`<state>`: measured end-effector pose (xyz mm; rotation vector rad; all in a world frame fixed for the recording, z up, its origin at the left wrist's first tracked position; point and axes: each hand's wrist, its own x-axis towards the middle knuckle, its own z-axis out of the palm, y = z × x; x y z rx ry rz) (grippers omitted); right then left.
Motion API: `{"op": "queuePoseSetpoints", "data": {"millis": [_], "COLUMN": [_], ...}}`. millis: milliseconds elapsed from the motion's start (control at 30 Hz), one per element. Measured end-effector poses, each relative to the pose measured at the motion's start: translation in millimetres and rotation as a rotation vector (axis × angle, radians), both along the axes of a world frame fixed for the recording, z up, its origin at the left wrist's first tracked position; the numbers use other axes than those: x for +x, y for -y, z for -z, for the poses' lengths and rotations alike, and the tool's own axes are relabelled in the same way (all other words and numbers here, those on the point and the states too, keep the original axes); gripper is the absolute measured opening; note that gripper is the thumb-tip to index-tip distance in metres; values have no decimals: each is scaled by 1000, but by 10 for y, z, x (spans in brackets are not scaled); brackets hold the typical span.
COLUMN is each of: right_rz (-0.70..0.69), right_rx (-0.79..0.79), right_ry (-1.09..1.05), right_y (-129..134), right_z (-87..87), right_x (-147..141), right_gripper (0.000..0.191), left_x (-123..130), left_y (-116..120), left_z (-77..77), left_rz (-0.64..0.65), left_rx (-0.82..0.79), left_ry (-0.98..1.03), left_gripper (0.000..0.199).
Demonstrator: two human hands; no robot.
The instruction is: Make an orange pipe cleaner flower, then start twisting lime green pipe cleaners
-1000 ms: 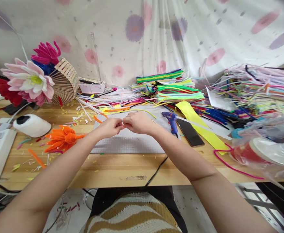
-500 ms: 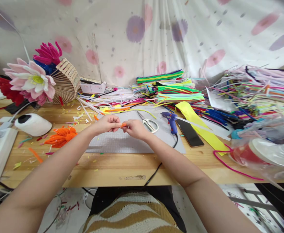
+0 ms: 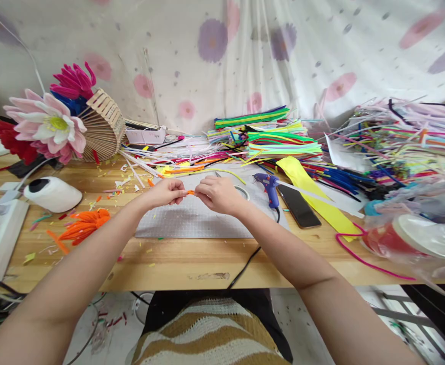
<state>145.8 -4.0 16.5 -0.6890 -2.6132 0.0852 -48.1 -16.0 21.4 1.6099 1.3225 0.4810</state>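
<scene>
Between my two hands, above the grey cutting mat [image 3: 192, 228], is a short piece of orange pipe cleaner [image 3: 191, 192]. My left hand [image 3: 169, 192] pinches its left end between thumb and fingers. On the other end my right hand [image 3: 218, 194] is closed, with its fingertips bent over the piece. Scissors [image 3: 242, 191] lie on the mat behind my right hand, mostly covered by it. To the left of my left forearm rests an orange pipe-cleaner flower head [image 3: 84, 225].
A purple glue gun [image 3: 268, 188] lies right of the mat, beside a phone [image 3: 298, 205] and yellow ribbon [image 3: 317, 197]. Bundles of pipe cleaners [image 3: 283, 139] are heaped behind. At left stand a thread cone [image 3: 55, 194] and a flower basket [image 3: 106, 126]. A bagged cup [image 3: 408, 235] sits right.
My right hand has turned over the orange piece and shifted slightly right, now covering more of the scissors. My left hand keeps its pinch and has moved slightly left.
</scene>
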Motion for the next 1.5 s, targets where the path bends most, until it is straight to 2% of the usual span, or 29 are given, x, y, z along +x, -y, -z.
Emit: {"op": "queuePoseSetpoints", "data": {"millis": [167,300,400,500,600,700,800,900,1033,1133,1267,1400,1500], "right_rz": [59,96,49,-48,-94,-92,-79,-48,3,-11,-91,-112,-64], "right_rx": [-105,-118,-65,36,121,163,173,109,27,59,189,257,237], "right_ry": [-107,-118,-74,-12,60,69,18,-66,-123,-93,4,105,73], "right_y": [130,-8,-142,-211,-185,-74,66,145,54,-97,-196,-90,45], "right_z": [316,431,331,133,-43,-90,33,261,461,400,156,3,46], "right_x": [-26,-57,-64,-53,-25,0,7,7,22,36,31,16,21], "right_gripper": [23,23,26,31,35,35,31,26,21,22,27,29,29], "left_x": [-46,-47,-21,-4,-6,3,31,51,51,60,79,73,64], "left_y": [22,60,89,96,76,51,44,56,79,94,93,62,41], "left_z": [-33,-91,-130,-148,-141,-111,-70,-44,-79,-139,-177,-130,-92], "left_rz": [-49,59,129,155,141,90,36,-2,59,136,180,148,105], "left_rx": [-11,-105,-158,-185,-166,-89,-15,-5,-89,-145,-123,-57,15], "left_ry": [157,154,123,74,18,-38,-72,-23,73,47,-35,-156,-197], "left_gripper": [27,28,29,27,27,27,24,25,26,26,24,21,20]}}
